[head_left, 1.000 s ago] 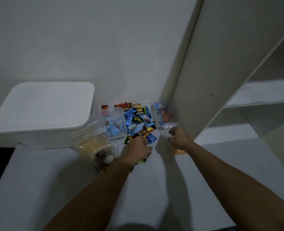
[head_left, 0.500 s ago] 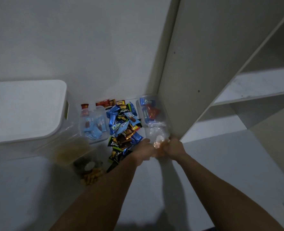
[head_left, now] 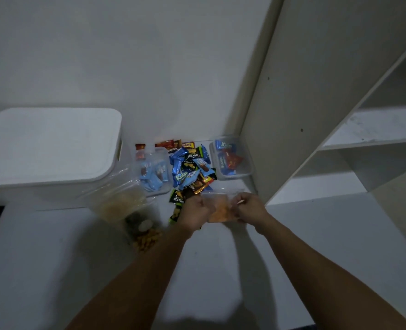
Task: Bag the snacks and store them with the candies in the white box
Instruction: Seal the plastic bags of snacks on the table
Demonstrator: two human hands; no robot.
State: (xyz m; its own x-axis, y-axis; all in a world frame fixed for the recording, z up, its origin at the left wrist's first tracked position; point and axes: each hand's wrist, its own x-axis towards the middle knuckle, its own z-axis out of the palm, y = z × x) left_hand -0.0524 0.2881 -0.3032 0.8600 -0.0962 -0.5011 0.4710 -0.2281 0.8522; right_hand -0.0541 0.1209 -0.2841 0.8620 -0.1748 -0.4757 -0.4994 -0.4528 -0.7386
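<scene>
A small clear bag of orange snacks (head_left: 218,208) hangs between my two hands above the table. My left hand (head_left: 195,210) grips its left edge and my right hand (head_left: 249,207) grips its right edge near the top. Behind them lies a pile of wrapped candies (head_left: 192,170) in blue, black and red. The white box (head_left: 47,151) stands at the left with its lid on. Two clear tubs with candies sit beside the pile, one on the left (head_left: 153,173), one on the right (head_left: 230,158).
Clear bags of pale and brown snacks (head_left: 125,203) and loose orange-brown snacks (head_left: 147,241) lie left of my hands. A white shelf unit (head_left: 316,115) rises at the right. The white table (head_left: 54,270) ends at a dark edge on the far left.
My hands came together from beside the candy pile, took hold of the orange snack bag and lifted it. The view swung left and back.
</scene>
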